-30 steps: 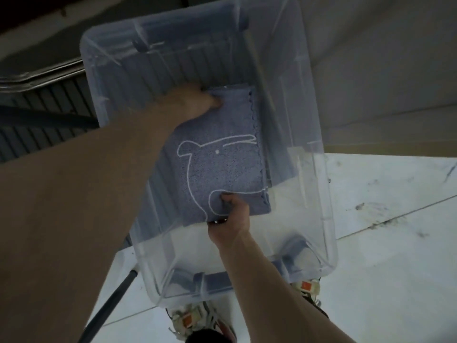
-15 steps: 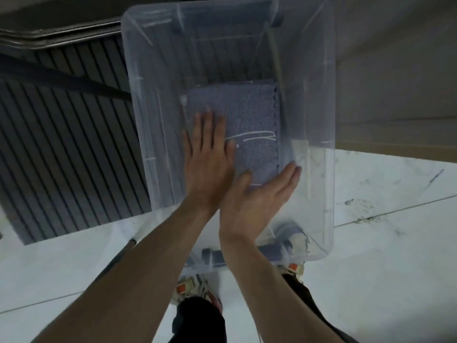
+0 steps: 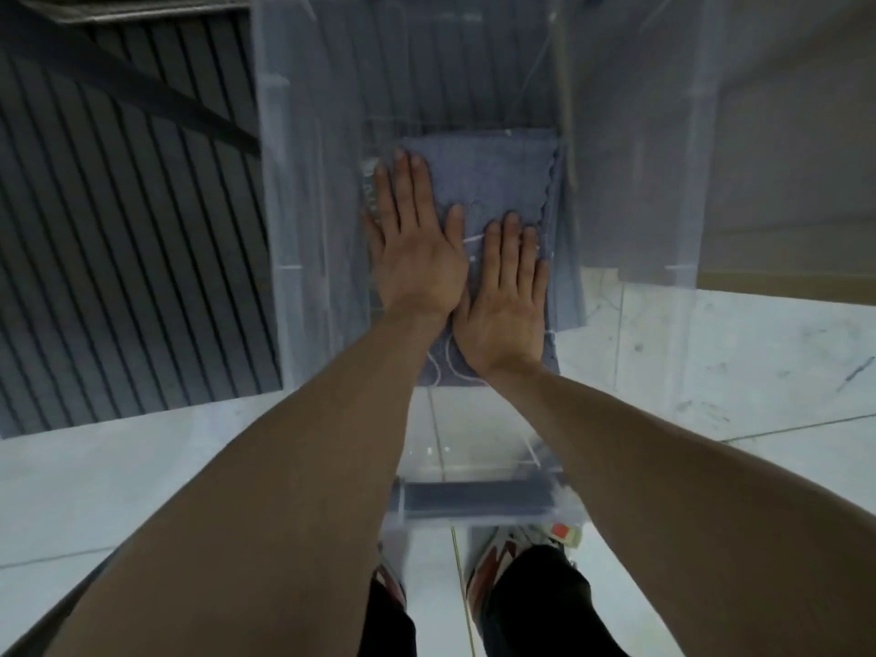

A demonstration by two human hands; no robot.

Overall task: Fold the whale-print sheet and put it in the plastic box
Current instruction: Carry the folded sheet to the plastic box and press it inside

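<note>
Pale floor tiles (image 3: pixel 711 372) underlie the clear plastic box (image 3: pixel 303 230); inside it, the folded blue-grey sheet (image 3: pixel 493 177) lies under the flat-fingered left hand (image 3: pixel 417 258) and right hand (image 3: pixel 507 301), gripping nothing.

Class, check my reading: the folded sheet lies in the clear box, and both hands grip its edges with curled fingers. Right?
Not quite. The head view shows the left hand and right hand pressing flat, fingers straight, on the folded sheet inside the clear box.

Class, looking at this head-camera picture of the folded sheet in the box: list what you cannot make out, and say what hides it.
1. Whale print on the sheet: mostly covered by the left hand and right hand; only bits of white line show.
2. Far end of the box: cut off by the top edge.
3. Number of folds in the sheet: its layers cannot be seen from above.
4. Shoes: partly hidden behind the box and trouser legs.
</note>
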